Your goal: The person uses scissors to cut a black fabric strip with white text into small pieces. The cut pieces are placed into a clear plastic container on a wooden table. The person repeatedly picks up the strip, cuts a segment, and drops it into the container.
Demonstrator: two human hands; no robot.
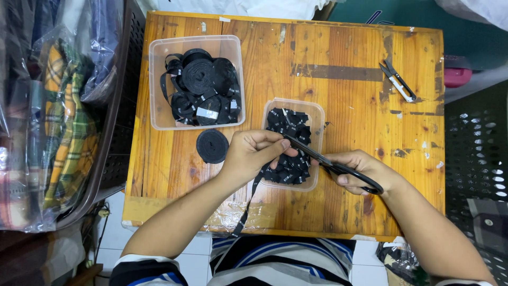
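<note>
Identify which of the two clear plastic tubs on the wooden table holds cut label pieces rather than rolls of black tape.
The smaller tub, right beside the hands. It holds short loose black pieces; the larger tub, at the table's far left, holds wound rolls.

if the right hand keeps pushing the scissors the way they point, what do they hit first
The right hand aims the black scissors up-left. First in line looks like the left hand and the black tape it holds; depth is hard to judge.

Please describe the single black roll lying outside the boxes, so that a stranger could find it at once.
On the wooden table, look just below the large clear plastic box of black ribbon rolls. There a flat black ribbon roll lies alone on bare wood, beside the left hand. Unlike the others, it sits in no container.
</note>
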